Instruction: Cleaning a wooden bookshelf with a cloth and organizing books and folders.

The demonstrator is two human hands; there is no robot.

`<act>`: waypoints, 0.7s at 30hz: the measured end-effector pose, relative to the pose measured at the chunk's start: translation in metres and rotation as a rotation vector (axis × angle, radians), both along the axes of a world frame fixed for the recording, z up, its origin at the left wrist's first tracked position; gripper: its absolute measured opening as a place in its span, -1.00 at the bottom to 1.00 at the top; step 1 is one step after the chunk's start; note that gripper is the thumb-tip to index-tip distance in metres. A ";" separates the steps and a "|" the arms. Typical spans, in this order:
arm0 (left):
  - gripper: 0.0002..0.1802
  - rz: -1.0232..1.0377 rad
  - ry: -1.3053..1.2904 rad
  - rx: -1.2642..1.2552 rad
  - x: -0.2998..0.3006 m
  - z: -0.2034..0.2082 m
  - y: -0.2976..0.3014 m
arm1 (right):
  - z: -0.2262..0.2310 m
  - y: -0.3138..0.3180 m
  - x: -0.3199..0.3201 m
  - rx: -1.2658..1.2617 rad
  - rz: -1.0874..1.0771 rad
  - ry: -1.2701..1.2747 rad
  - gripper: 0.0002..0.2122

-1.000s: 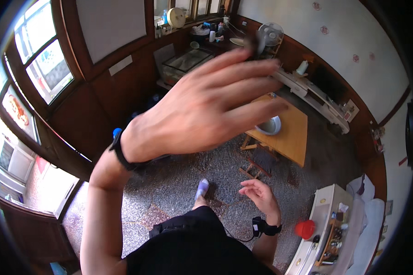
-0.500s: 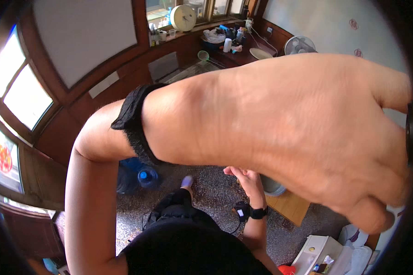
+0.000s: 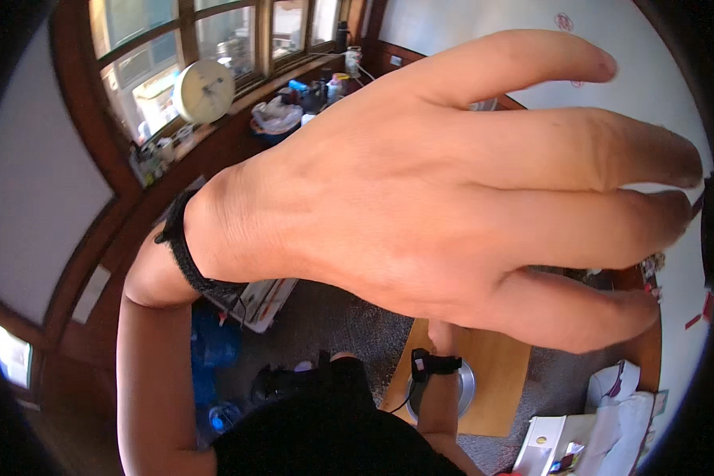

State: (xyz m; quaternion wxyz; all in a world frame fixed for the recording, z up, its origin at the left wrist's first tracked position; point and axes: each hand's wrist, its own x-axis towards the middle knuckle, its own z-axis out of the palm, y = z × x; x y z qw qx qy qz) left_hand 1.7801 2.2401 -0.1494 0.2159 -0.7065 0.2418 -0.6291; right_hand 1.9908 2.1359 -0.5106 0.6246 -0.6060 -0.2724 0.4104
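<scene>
My left hand (image 3: 404, 190) fills the middle of the view, very close, back of the hand showing. Its fingers stretch to the right and stand apart, holding nothing visible. A black band (image 3: 184, 246) circles that wrist. Lower down, my right hand (image 3: 442, 336) shows only near its wrist; my left hand covers the fingers. The right wrist wears a black strap with a small dark device (image 3: 420, 365) and a cable. Beneath that forearm a round metal basin (image 3: 467, 389) rests on a wooden table (image 3: 501, 381).
Large blue water bottles (image 3: 216, 341) stand on the floor at left. A round white clock-like dial (image 3: 204, 91) leans by the windows, near a bag-lined tub (image 3: 276, 117). A white cabinet (image 3: 538, 444) stands at lower right, beside pale cloth-covered things (image 3: 615, 428).
The view has turned, showing more of the windows. My left hand has drawn back leftward, its fingers now visible and spread. My right hand has moved over the wooden table, its fingers now hidden.
</scene>
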 end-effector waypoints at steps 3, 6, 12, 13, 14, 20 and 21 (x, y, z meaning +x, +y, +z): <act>-0.50 0.006 0.029 -0.036 0.041 -0.003 0.059 | -0.018 0.053 0.052 -0.039 -0.068 0.066 -0.82; -0.50 0.029 0.076 -0.058 0.078 -0.007 0.119 | -0.034 0.121 0.104 -0.054 -0.086 0.079 -0.84; -0.49 0.112 0.144 -0.068 0.175 -0.008 0.206 | -0.113 0.260 0.277 -0.116 0.071 -0.122 -0.45; -0.49 0.133 0.165 -0.057 0.185 -0.007 0.223 | -0.116 0.288 0.289 -0.148 0.091 -0.156 -0.45; -0.49 0.145 0.192 -0.051 0.200 -0.006 0.237 | -0.117 0.309 0.303 -0.175 0.107 -0.185 -0.46; -0.49 0.234 0.332 -0.114 0.264 -0.006 0.326 | -0.126 0.438 0.378 -0.357 0.144 -0.509 -0.51; -0.49 0.257 0.346 -0.120 0.269 -0.005 0.330 | -0.123 0.467 0.384 -0.363 0.164 -0.585 -0.52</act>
